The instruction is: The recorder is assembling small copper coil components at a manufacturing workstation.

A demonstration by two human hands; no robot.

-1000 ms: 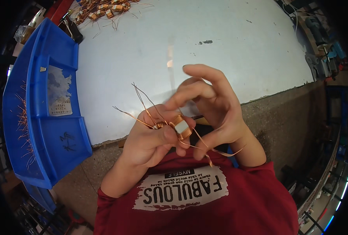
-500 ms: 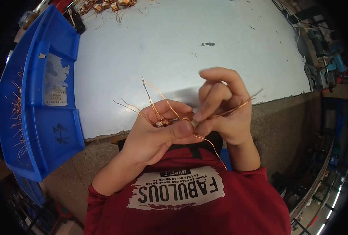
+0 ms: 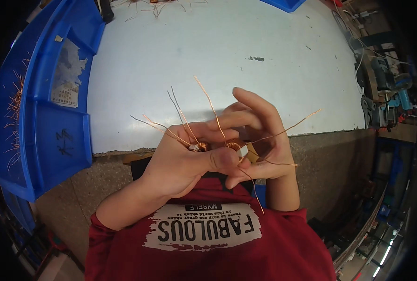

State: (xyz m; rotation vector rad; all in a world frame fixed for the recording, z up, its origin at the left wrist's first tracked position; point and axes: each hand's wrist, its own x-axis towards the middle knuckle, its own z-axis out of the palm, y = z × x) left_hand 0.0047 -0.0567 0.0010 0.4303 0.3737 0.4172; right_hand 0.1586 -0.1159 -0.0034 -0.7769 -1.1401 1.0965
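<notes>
My left hand (image 3: 180, 159) is closed around two ring-shaped coils wound with copper wire. One copper coil (image 3: 199, 147) sits at the base of its thumb. The other coil (image 3: 233, 146), with a white band, is pinched under the thumb tip. Long copper wire ends stick out from both in several directions. My right hand (image 3: 274, 145) is beside the second coil, its fingers spread and curved and its thumb apart below. A small yellow piece (image 3: 253, 153) shows between that coil and the right palm; whether it is attached to the coil I cannot tell.
A blue plastic bin (image 3: 72, 140) with copper wire scraps (image 3: 15, 117) stands at the left. More copper pieces (image 3: 157, 7) lie at the far edge of the white tabletop (image 3: 171, 56). Another blue container (image 3: 285, 3) shows at the top. Tools and cables (image 3: 382, 75) are at the right.
The right hand's pinch at the coil has loosened, and its fingers have spread, uncovering the coil with the white band and the yellow piece. The left hand keeps its hold. The view has shifted slightly.
</notes>
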